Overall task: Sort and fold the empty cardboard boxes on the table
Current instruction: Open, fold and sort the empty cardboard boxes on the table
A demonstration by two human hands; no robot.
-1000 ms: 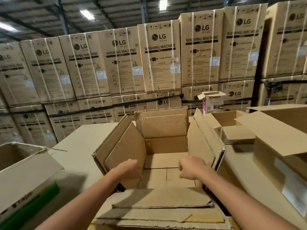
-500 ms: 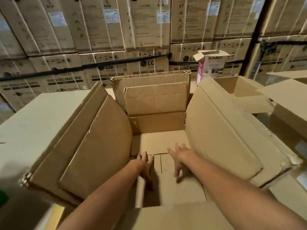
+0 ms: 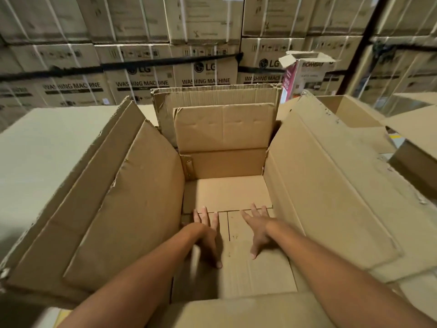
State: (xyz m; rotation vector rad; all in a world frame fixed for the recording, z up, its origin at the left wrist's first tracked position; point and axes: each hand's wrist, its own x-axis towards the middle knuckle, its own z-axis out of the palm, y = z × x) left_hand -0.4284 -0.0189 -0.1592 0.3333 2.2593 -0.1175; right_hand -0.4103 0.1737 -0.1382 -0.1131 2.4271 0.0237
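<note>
A large open brown cardboard box point(image 3: 132, 209) fills the view, its four top flaps standing up and spread outward. Both my arms reach down inside it. My left hand point(image 3: 205, 230) lies flat on the bottom flaps with fingers straight and spread. My right hand point(image 3: 257, 226) presses flat on the bottom too, fingers splayed, just right of the seam between the flaps. Neither hand holds anything. The near flap of the box lies across the bottom of the view.
Another open brown box point(image 3: 350, 119) stands behind to the right, and a further one point(image 3: 416, 143) at the right edge. A pink-and-white box point(image 3: 305, 74) with open flaps stands behind. A wall of stacked washing-machine cartons point(image 3: 132, 67) rises behind the table point(image 3: 47, 147).
My hands went from curled fists at the box's rim down to the bottom, fingers now spread flat. The view has tilted down and closer into the box.
</note>
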